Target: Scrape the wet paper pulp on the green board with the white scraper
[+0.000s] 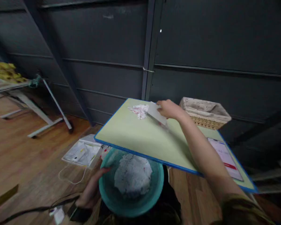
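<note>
My right hand [167, 109] pinches a flat greyish-white card [156, 114] and holds it tilted over a pale yellow board [131, 134] with a blue edge. Just left of the card lies a loose heap of small white pieces [139, 111] with some red specks. Below the board's near edge, a teal plastic basket [132, 213] rests at my lap, holding a large pile of white bits [133, 175]. At the basket's left rim is my left hand [91, 187], its fingers reaching over the edge and slightly blurred.
A wicker basket with a pale lining [204, 111] stands at the board's back right. Near the right edge lies a phone [226, 159]. On the floor to the left are an open white box [83, 153] and a black cable [37, 208]. A wheeled table [25, 93] stands farther left.
</note>
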Demonstrator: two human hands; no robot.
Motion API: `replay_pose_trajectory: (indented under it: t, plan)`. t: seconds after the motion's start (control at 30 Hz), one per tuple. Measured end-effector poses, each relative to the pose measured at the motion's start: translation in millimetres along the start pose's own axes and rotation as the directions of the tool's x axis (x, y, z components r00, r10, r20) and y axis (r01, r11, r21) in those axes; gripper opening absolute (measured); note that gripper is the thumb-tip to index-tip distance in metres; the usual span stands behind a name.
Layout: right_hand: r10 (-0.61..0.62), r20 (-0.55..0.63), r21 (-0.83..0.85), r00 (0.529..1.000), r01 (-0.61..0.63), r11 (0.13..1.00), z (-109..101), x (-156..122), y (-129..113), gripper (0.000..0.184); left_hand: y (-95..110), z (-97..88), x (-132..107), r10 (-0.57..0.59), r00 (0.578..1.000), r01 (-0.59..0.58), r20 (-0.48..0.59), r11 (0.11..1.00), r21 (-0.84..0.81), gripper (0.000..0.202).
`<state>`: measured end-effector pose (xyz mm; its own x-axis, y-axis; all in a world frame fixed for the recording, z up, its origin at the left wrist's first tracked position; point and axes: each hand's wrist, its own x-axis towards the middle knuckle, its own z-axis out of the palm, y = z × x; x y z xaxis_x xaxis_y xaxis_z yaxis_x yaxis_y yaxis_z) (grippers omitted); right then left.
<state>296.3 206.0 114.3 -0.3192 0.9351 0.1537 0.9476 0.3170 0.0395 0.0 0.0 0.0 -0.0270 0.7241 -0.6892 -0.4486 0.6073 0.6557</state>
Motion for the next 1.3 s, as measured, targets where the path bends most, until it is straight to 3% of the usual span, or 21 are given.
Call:
replay_pose_trajectory:
  t: [0.17, 0.5, 0.77, 0.97, 1.3]
  plan:
    - [-0.011, -0.094, 0.030, 0.996, 0.014, 0.999, 1.5, 5.6, -7.5, 0.035, -2.5, -2.7, 4.6, -0.010, 1.000, 0.010, -0.012, 0.999, 0.039, 0.029]
    - [0.035, -0.039, -0.180, 0.999, -0.041, 0.983, 13.9, 5.8, -7.1, 0.036, -2.4, -0.1, 1.4, -0.005, 1.000, 0.005, 0.002, 1.000, 0.013, 0.019]
    - [0.010, -0.042, -0.158, 0.999, -0.017, 0.987, 13.6, 6.5, -11.1, 0.037, -2.1, 0.8, 1.2, -0.008, 1.000, 0.009, -0.027, 0.999, 0.047, 0.015]
    - [0.060, -0.064, -0.201, 0.996, -0.072, 0.977, 11.0, 5.0, -6.9, 0.039, -3.9, -2.8, 4.9, 0.011, 1.000, -0.011, 0.010, 1.000, 0.015, 0.008]
    - [0.068, -0.037, -0.191, 0.997, -0.074, 0.979, 9.4, 5.3, -4.4, 0.038, -4.6, -5.8, 7.5, -0.011, 1.000, 0.011, 0.000, 1.000, 0.025, 0.021]
